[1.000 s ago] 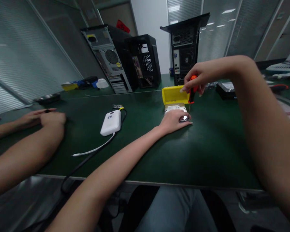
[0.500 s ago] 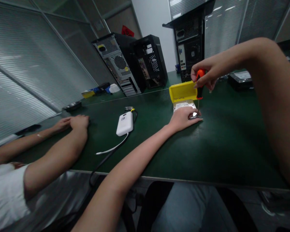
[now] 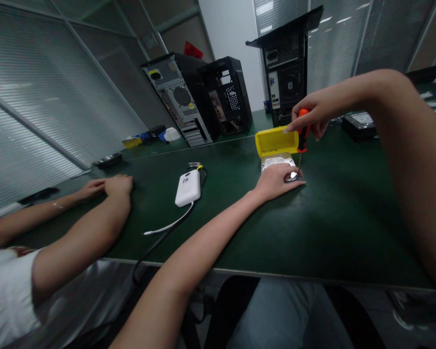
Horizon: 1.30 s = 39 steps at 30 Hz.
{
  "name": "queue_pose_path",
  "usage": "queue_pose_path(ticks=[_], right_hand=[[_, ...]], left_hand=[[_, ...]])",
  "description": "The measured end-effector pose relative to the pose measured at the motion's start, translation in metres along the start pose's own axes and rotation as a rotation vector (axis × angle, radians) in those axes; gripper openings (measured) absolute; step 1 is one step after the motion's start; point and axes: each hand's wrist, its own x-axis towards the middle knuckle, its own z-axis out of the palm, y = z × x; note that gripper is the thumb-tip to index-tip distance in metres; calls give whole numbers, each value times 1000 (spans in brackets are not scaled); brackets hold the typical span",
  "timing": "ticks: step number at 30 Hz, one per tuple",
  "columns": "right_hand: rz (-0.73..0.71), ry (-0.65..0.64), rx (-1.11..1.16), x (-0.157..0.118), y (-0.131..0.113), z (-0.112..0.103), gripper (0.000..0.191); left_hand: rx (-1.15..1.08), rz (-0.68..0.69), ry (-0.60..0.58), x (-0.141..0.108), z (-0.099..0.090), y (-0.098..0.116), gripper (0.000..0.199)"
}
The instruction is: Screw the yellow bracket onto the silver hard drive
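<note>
A silver hard drive with a white label [image 3: 276, 160] lies flat on the green table. My left hand [image 3: 276, 182] grips its near end, thumb along the near edge and fingers bent over the top. From above, my right hand [image 3: 314, 116] holds a screwdriver [image 3: 303, 138] with an orange and black handle. Its thin shaft points down at the drive's near right corner, close to my left fingertips; the exact contact of the tip is too small to tell. Just behind the drive stands an open yellow plastic case [image 3: 276, 140] with small bits along its lower edge.
A white power bank [image 3: 188, 188] with cables lies left of my left forearm. Computer towers [image 3: 183, 97] stand at the back, another tower [image 3: 287, 72] behind the yellow case. A black drive [image 3: 360, 125] sits at right. At left, a co-worker's hands [image 3: 118, 184] rest on the table.
My right fingers have shifted on the screwdriver handle, with one finger now stretched out toward the yellow case. The screwdriver leans slightly more. My left hand stays on the hard drive.
</note>
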Motion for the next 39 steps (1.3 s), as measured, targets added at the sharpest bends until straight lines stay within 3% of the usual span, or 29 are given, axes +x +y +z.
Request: queue_pose_path(ticks=[5, 15, 24, 31, 35, 39], right_hand=[[-68, -28, -47, -7, -5, -1, 38], [-153, -156, 28, 9, -6, -1, 28], [-223, -161, 2, 17, 5, -6, 36], [-246, -87, -21, 25, 10, -4, 44], [-249, -60, 7, 24, 10, -2, 39], [-240, -113, 31, 19, 8, -2, 34]], left_hand=[[-6, 28, 25, 0, 3, -3, 29], [-2, 8, 12, 1, -2, -1, 30], [14, 6, 10, 0, -2, 1, 28], [11, 24, 14, 0, -2, 1, 27], [13, 12, 9, 0, -2, 2, 25], [17, 8, 1, 0, -2, 1, 27]])
